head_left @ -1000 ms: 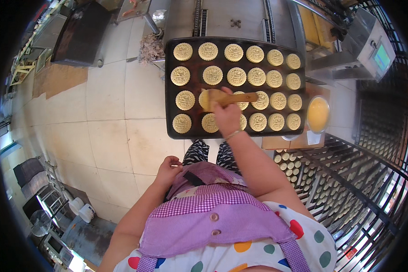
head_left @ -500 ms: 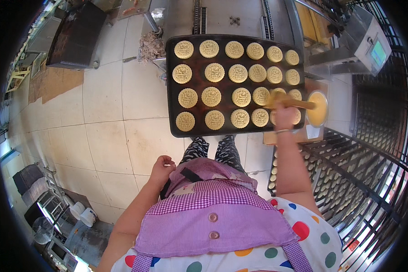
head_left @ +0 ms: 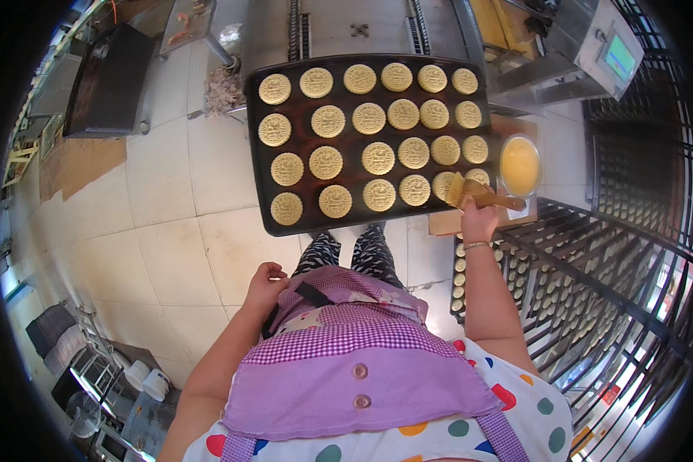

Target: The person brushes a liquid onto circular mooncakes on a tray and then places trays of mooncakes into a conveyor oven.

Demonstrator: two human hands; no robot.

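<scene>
My right hand (head_left: 479, 219) is closed round a wide, flat pastry brush (head_left: 508, 202) with a wooden handle. Its yellowish bristles lie over the two rightmost cakes of the near row and partly cover them. Round, stamped, pale yellow cakes (head_left: 379, 158) with scalloped edges sit in rows on a dark baking tray (head_left: 346, 221). Just right of the tray stands a clear bowl (head_left: 520, 138) of yellow-orange liquid that looks like egg wash. Off to the left, near my apron, my left hand (head_left: 266, 285) hangs loosely bent and apart from the tray, with nothing visible in it.
A metal conveyor-like surface (head_left: 362, 38) extends beyond the tray. At right, a dark rack (head_left: 562, 254) holds more trays of cakes, and a machine with a screen (head_left: 617, 58) stands behind. Pale floor tiles (head_left: 162, 192) spread to the left, with a dark cabinet (head_left: 108, 81) farther off.
The brush has come nearer to me, and its bristles now point at the near row's right end. The whole scene has shifted left in view. My left hand stays by the apron.
</scene>
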